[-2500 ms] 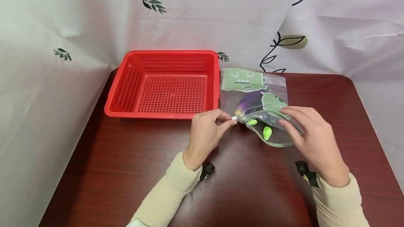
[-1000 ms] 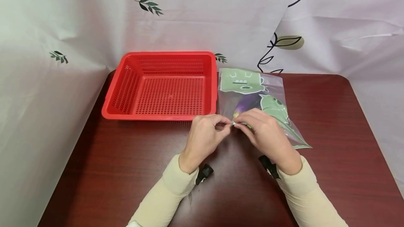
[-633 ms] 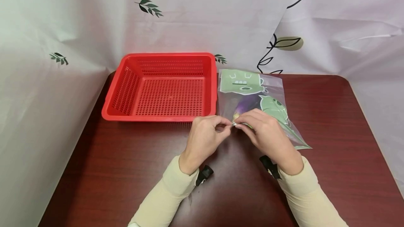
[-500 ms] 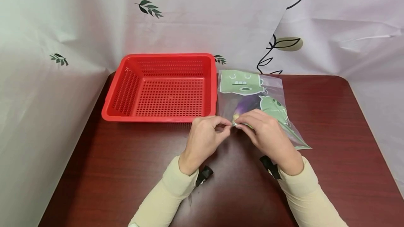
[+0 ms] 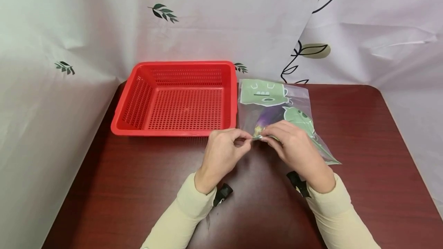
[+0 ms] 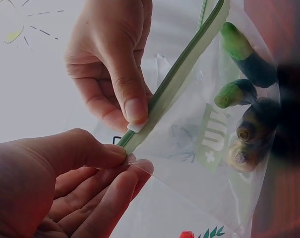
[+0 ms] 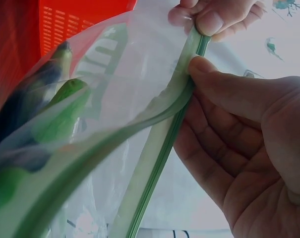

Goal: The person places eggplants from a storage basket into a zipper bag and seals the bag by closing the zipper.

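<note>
A clear zip bag [image 5: 273,91] with green cartoon prints lies right of the red basket. My left hand [image 5: 225,151] pinches the near left corner of its green zip strip [image 6: 182,62]. Just beside it, my right hand [image 5: 294,145] pinches the white slider [image 6: 138,125] on that strip between thumb and finger. In the right wrist view the strip's two sides stand apart beyond the right hand. Inside the bag are a purple eggplant [image 5: 270,115] and several dark, green-ended vegetables [image 6: 236,94], seen through the plastic.
A red perforated basket [image 5: 187,107] with nothing in it stands at the back left, close against the bag. Beneath everything is a dark reddish wooden table [image 5: 155,187]. White patterned cloth [image 5: 214,18] hangs behind and at both sides.
My right hand has come from the bag's right side of the mouth to the left corner, beside my left hand. Over the last half second it has edged slightly right along the strip.
</note>
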A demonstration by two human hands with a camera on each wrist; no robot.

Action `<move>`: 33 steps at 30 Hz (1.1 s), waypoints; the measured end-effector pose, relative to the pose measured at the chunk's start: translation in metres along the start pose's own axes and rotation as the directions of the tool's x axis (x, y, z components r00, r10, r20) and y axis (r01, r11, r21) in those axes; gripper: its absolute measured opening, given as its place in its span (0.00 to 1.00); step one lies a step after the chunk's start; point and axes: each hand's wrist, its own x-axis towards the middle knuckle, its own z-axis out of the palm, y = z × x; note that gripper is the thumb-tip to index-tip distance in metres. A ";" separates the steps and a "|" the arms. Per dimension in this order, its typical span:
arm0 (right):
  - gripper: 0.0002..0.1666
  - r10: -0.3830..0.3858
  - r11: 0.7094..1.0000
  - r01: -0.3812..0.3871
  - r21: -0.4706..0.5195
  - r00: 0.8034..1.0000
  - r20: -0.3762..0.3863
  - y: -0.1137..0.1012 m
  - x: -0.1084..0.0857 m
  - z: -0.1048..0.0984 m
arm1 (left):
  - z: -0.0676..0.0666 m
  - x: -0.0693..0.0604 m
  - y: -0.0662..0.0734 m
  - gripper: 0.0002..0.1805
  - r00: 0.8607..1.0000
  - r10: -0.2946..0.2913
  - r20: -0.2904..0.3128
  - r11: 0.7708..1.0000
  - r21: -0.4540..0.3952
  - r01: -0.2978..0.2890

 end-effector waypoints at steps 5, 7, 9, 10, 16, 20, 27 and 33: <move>0.13 0.017 1.000 -0.017 -0.011 1.000 0.017 0.001 0.000 -0.001 | -0.001 0.000 0.000 0.04 1.000 0.000 -0.003 1.000 -0.007 0.000; 0.13 0.027 0.999 -0.026 -0.019 0.999 0.022 0.001 0.000 -0.001 | -0.001 0.001 0.000 0.04 1.000 0.000 -0.005 1.000 -0.006 0.000; 0.12 0.037 0.999 -0.036 -0.026 0.999 0.025 0.002 0.000 -0.002 | -0.001 0.001 0.000 0.05 1.000 0.000 -0.006 1.000 -0.003 0.000; 0.12 0.040 0.999 -0.039 -0.029 0.999 0.025 0.002 0.000 -0.002 | -0.001 0.001 0.000 0.04 1.000 -0.001 -0.006 1.000 -0.003 0.001; 0.12 0.054 0.998 -0.052 -0.043 0.998 0.031 0.002 0.000 -0.004 | -0.001 0.000 0.000 0.05 1.000 -0.017 0.002 1.000 0.001 0.017; 0.12 0.059 0.997 -0.057 -0.051 0.997 0.039 0.003 -0.001 -0.005 | -0.002 -0.001 0.000 0.05 1.000 -0.022 0.003 1.000 0.009 0.022; 0.11 0.085 0.995 -0.082 -0.062 0.995 0.059 0.005 -0.002 -0.007 | -0.002 0.000 -0.001 0.06 1.000 -0.023 -0.007 1.000 0.019 0.023; 0.10 0.082 0.994 -0.078 -0.073 0.996 0.047 0.007 -0.003 -0.008 | -0.003 0.000 -0.002 0.06 1.000 -0.022 -0.006 1.000 0.019 0.022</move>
